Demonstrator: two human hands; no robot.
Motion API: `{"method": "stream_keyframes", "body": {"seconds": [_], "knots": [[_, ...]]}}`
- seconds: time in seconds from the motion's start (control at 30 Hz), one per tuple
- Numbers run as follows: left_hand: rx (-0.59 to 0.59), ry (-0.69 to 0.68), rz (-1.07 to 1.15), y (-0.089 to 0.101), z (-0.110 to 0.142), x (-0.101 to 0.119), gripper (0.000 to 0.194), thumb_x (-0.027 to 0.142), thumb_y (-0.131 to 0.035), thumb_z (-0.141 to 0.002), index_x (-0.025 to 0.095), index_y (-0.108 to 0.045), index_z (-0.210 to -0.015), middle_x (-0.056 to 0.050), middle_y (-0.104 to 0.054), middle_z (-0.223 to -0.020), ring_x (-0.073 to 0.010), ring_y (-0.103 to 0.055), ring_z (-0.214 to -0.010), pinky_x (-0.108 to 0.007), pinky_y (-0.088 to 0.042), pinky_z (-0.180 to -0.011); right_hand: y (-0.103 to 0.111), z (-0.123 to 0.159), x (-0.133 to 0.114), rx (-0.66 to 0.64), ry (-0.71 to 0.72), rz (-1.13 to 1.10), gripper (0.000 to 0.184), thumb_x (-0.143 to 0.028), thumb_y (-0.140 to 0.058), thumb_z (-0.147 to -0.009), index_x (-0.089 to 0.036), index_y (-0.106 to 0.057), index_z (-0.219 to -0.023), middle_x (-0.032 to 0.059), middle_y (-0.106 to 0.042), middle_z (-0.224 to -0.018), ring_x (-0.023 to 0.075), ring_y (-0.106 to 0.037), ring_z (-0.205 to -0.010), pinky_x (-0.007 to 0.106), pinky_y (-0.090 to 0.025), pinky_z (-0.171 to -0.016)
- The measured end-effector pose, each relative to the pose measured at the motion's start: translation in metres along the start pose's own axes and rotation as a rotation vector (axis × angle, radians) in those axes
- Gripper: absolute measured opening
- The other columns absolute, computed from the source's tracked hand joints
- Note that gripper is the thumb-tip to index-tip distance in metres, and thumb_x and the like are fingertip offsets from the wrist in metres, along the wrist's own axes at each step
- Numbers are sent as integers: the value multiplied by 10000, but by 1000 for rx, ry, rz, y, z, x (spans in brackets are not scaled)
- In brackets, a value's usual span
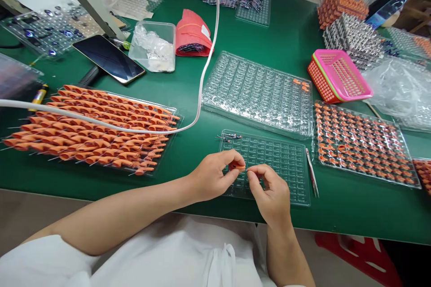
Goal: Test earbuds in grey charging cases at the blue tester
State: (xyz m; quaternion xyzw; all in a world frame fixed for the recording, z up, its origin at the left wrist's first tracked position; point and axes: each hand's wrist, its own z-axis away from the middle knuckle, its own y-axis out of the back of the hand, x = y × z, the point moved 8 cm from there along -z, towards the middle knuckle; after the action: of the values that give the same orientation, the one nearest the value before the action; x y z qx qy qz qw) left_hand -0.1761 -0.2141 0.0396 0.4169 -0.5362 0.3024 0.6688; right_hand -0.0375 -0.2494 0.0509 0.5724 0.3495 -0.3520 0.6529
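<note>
My left hand [215, 177] is closed in a pinch on a small orange plastic part [239, 167]. Close beside it, the thumb and forefinger of my right hand [272, 195] are pressed together at the part's right end; what they grip is too small to make out. Both hands are above the near side of a clear compartment tray [289, 175]. A few small dark components with thin leads [232, 136] lie on that tray's far left corner. Metal tweezers [312, 172] rest along its right side.
Orange parts with thin pins fill a tray [101, 132] at left. A white cable [202, 85] loops across the green table. Behind are a clear blister tray [256, 94], a phone [109, 58] and a plastic box [170, 49]. Pink baskets [343, 74] and another filled tray [367, 143] stand right.
</note>
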Motion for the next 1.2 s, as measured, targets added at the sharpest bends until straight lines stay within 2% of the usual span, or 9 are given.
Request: {"method": "stream_keyframes", "body": {"seconds": [0.43,0.63,0.73,0.83,0.93,1.07,1.2], "knots": [[12,136,161,5,-2,-9,23,177,-547,-868,187,-565,-858,12,-597,-792,-122,-559,-746,-234,-461,-714,7,2,-1,75,29,21,96,-224,-555,-944,-212,-642,-903,17,-639,-842,157,-599,-739,262,-482,-652],[57,226,290,12,-4,-19,47,223,-590,-851,179,-575,-843,10,-584,-787,-117,-554,-735,-228,-464,-687,13,3,-7,133,109,41,89,-166,-554,-940,-217,-627,-931,23,-625,-853,162,-595,-753,278,-482,-649],[74,316,426,15,-7,-28,113,271,-625,-827,167,-605,-867,6,-599,-769,-117,-567,-694,-236,-486,-667,16,4,-12,149,225,79,152,-116,-550,-931,-225,-615,-1014,40,-626,-896,185,-605,-803,313,-500,-678],[30,400,518,13,-9,-32,186,324,-666,-794,153,-642,-864,-13,-639,-755,-140,-604,-705,-271,-522,-702,12,5,-19,109,374,115,269,-69,-541,-925,-238,-601,-1125,59,-622,-948,197,-602,-837,350,-513,-713],[-76,441,550,6,-9,-28,218,363,-687,-780,152,-674,-836,-38,-684,-790,-163,-630,-746,-285,-527,-724,5,5,-23,53,430,197,324,-50,-533,-923,-246,-598,-1172,73,-625,-988,201,-590,-856,369,-506,-743],[-215,452,439,-4,-4,-22,236,418,-676,-794,183,-700,-794,-22,-691,-728,-164,-616,-702,-258,-503,-685,3,7,-35,45,466,280,290,-76,-522,-925,-234,-595,-1157,54,-652,-964,192,-596,-859,359,-493,-779],[-236,532,298,-7,1,-40,278,533,-689,-752,259,-725,-787,27,-700,-730,-200,-628,-739,-287,-509,-692,-3,4,-29,19,457,386,202,-157,-472,-951,-247,-599,-1081,28,-672,-959,163,-615,-854,319,-494,-788]]}}
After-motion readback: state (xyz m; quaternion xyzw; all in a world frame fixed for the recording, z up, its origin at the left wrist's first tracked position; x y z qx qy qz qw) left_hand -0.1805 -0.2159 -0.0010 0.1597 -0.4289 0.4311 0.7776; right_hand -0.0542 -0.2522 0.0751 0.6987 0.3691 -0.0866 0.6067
